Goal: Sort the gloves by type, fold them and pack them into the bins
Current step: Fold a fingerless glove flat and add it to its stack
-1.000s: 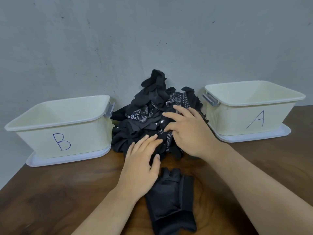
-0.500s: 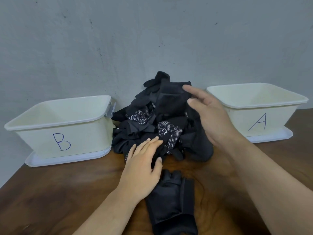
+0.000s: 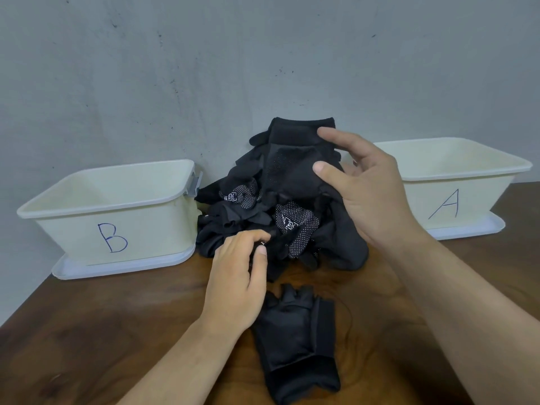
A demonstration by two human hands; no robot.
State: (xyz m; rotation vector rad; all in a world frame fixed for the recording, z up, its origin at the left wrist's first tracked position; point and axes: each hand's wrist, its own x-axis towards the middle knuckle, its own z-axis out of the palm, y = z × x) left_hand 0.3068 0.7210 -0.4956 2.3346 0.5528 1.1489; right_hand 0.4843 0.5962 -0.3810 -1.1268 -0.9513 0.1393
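The wooden desk (image 3: 117, 331) carries two cream bins, bin B (image 3: 146, 229) at 9 o'clock and bin A (image 3: 467, 200) at 3 o'clock, with no gloves visible in either. Between them at 12 o'clock sits the glove pile (image 3: 292, 223), black with some white-dotted palms. A fingerless glove (image 3: 295, 340) lies flat at 6 o'clock. The right hand (image 3: 374, 194) holds a raised glove (image 3: 292, 159) above the pile, thumb and fingers curled round it. The left hand (image 3: 236, 276) pinches fabric at the pile's near edge. Sorting looks barely begun. Next, the raised glove needs freeing, identifying and folding.
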